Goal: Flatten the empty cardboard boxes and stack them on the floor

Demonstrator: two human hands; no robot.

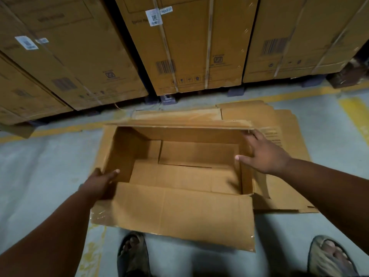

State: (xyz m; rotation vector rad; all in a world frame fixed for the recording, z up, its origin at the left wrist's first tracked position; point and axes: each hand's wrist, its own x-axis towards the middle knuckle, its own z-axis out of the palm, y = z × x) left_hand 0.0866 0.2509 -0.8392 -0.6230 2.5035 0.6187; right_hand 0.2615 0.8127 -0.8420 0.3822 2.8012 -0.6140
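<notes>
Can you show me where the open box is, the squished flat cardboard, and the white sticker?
open box (179, 176): head view, inside bottom.
flattened cardboard (285, 124): head view, bare top sheet.
white sticker (154, 17): head view, its middle, on a strapped carton.

Left hand (100, 181): arm extended, thumb and fingers clamped over an edge. Right hand (263, 154): arm extended, fingers spread, thumb out.

the middle strapped carton (185, 47) bears a white sticker (153, 17) with a qr code, blurred print beginning "serial", a barcode and an isi-style mark. the other cartons' labels and barcodes are too blurred to read.
</notes>
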